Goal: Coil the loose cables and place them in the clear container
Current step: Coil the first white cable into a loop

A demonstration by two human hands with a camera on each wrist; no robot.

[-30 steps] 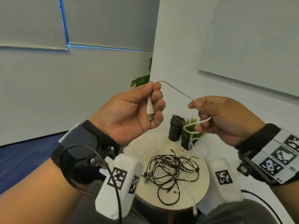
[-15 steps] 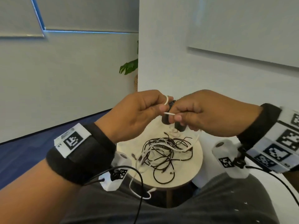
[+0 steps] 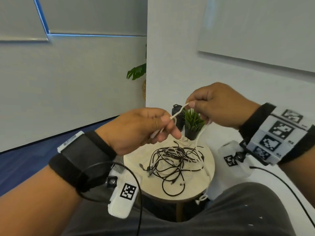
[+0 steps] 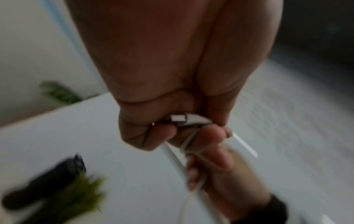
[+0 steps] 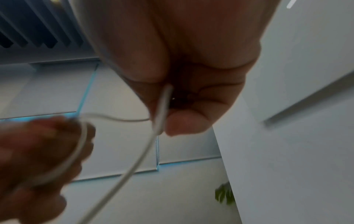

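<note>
A thin white cable stretches between both hands, held up above a small round table. My left hand grips the cable's plug end, with a turn of cable looped round its fingers. Up and to the right, my right hand pinches the cable between thumb and forefinger. The rest of the white cable hangs down from the right hand to the table. A tangle of black and white cables lies on the tabletop. No clear container shows in any view.
A black cylinder and a small potted green plant stand at the table's far edge. A small coiled white cable lies near them. White walls close behind and to the right; blue floor lies to the left.
The hands met half a second ago as a loop went onto the left fingers. Now the right hand has drawn up and to the right, pulling a new length of cable taut.
</note>
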